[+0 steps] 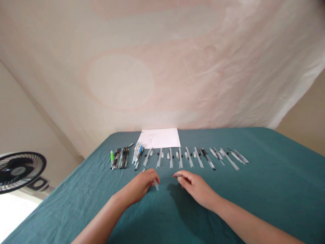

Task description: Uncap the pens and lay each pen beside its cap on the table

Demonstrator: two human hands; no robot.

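Left hand (143,186) fingers curled, pinching clear pen barrel (156,185) low over teal cloth (266,189). Right hand (194,186) fingertips pinch small clear piece (176,174), facing barrel, near but apart. Beyond: pen parts (190,157) spaced in row, likely for easy picking; whole pens (120,158) bunched left; paper (159,138) behind.

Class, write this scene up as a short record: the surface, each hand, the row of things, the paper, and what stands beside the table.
Surface: table under a teal cloth
Left hand: curled on a clear tube
Right hand: pinches a small clear piece
Row: pens bunched at left, clear pen parts spread to the right
Paper: white sheet behind the row
Beside: fan at left
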